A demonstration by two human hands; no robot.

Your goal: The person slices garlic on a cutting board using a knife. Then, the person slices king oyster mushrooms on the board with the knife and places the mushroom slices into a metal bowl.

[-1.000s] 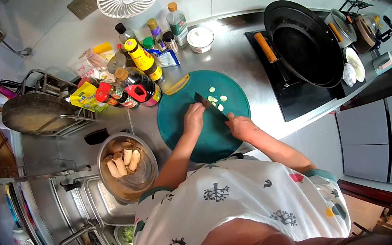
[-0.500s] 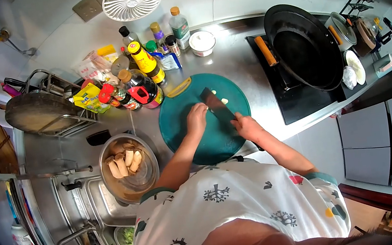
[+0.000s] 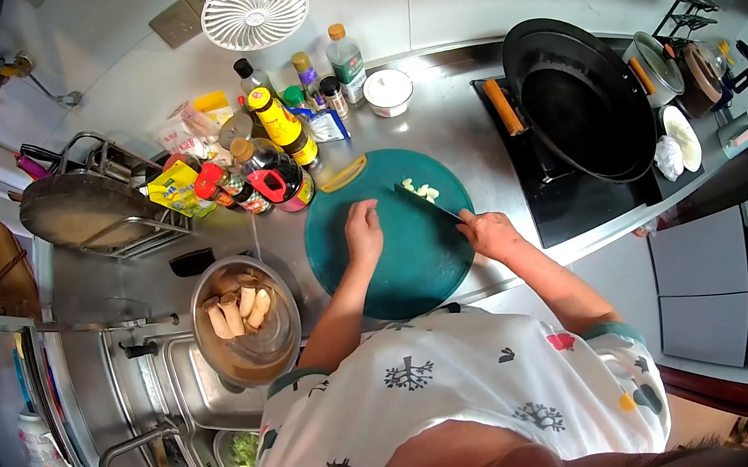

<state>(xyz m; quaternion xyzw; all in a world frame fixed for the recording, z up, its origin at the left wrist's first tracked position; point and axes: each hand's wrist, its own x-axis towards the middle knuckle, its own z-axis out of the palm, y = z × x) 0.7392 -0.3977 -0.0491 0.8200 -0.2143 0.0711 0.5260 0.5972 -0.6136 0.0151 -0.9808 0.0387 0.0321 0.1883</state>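
Observation:
A round green cutting board (image 3: pixel 399 273) lies on the steel counter. My right hand (image 3: pixel 489 234) is closed round the handle of a knife (image 3: pixel 428 203), whose blade stands on edge on the board. Against the far side of the blade lies a small heap of pale chopped pieces (image 3: pixel 421 189). To the left of the knife, my left hand (image 3: pixel 364 232) is over the board, apart from the blade. Its fingers are curled together, and whatever they may hold is hidden.
Bottles (image 3: pixel 283 127) and a white lidded bowl (image 3: pixel 389 93) stand behind the board. On the right a black wok (image 3: pixel 577 100) sits on the stove. Left of the board is a metal bowl (image 3: pixel 279 342) with mushrooms, beside the sink (image 3: pixel 187 384).
My left hand has moved left, away from the knife. The blade has turned from lying flatter to standing on edge, and the pale pieces now lie gathered together beside it.

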